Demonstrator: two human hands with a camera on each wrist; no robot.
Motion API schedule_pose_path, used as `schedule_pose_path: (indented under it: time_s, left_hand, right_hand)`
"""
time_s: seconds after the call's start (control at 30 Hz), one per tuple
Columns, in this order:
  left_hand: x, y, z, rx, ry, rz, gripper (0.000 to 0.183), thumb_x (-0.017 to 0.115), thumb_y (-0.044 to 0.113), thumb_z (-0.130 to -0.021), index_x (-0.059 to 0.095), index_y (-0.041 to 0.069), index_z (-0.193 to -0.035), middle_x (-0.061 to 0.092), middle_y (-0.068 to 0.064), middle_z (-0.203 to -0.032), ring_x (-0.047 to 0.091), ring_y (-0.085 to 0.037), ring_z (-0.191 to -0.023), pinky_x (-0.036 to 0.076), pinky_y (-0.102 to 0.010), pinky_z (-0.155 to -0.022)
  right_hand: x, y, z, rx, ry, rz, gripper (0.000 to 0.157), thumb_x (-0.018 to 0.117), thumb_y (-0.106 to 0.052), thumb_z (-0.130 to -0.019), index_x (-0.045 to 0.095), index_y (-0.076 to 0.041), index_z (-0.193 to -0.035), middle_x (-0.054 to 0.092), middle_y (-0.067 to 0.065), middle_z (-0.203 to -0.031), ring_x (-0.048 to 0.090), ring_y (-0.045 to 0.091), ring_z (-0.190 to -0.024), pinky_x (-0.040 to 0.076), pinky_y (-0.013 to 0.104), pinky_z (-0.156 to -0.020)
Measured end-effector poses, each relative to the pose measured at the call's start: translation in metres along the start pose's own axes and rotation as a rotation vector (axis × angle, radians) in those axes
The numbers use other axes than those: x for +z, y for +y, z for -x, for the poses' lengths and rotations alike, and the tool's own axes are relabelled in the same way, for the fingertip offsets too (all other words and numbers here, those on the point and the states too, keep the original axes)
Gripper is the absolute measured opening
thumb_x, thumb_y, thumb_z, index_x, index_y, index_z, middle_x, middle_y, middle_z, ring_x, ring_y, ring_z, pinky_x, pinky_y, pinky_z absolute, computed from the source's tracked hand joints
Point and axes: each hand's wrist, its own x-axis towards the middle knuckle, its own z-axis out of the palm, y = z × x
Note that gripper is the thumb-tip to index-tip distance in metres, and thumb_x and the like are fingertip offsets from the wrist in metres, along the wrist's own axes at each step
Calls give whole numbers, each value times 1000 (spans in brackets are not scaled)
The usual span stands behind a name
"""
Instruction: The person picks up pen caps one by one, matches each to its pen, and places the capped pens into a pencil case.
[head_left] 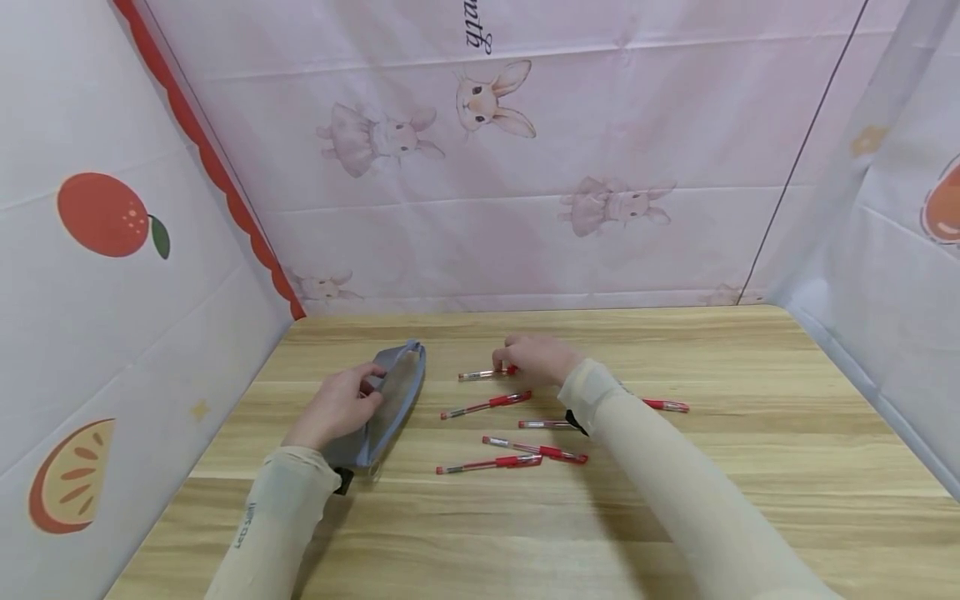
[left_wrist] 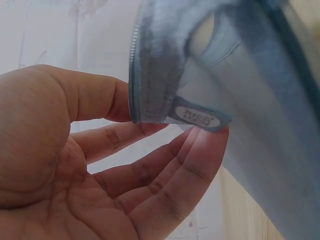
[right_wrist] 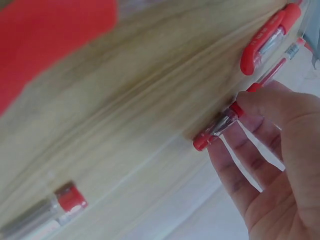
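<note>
A blue-grey zippered pouch (head_left: 396,392) with a see-through panel lies at the left of the table. My left hand (head_left: 339,410) holds it along its zipper edge. In the left wrist view the thumb is at the zipper side of the pouch (left_wrist: 162,65), and fingertips are at a small label tab (left_wrist: 197,116). To the right of the pouch, my right hand (head_left: 542,358) pinches a red-capped gel pen (head_left: 477,376) close over the table. The right wrist view shows thumb and fingers on the red part of this pen (right_wrist: 220,129).
Several more red pens lie loose on the wooden table (head_left: 420,542), including one red pen (head_left: 487,405) just in front of the right hand and another red pen (head_left: 666,406) beyond the right forearm. A pink printed cloth (head_left: 495,250) hangs behind, with white cloths at both sides.
</note>
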Motion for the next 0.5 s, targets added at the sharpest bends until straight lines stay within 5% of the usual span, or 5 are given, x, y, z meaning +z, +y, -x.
schedule_pose_path:
  time_s: [0.5]
  left_hand:
    - [-5,3,1,-28,-7,-5,45,61,11,-104,57,1,-148,71,-23,-119,70,-29,-98,59,-42,-78]
  right_hand:
    - [-12,1,2,65,-8,-159,28,69,-15,-106,65,-11,-133,71,10,-118,67,20,-94,60,40,-89]
